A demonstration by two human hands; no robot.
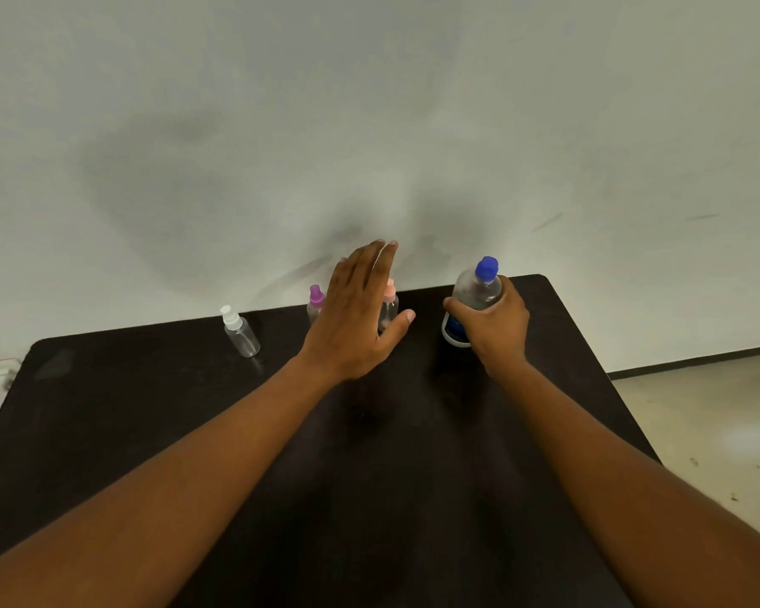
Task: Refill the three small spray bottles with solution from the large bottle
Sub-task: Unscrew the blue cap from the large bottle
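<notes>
right grip wraps big bottle with blue cap, upright on dark surface | left grip flat, fingers straight, holds nothing | pink-top bottle just behind left grip | purple-top bottle beside it | white-top bottle farther left

Head view, down over table

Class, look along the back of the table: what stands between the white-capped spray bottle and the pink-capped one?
The purple-capped spray bottle, partly hidden behind the open left hand, in the head view.
</notes>
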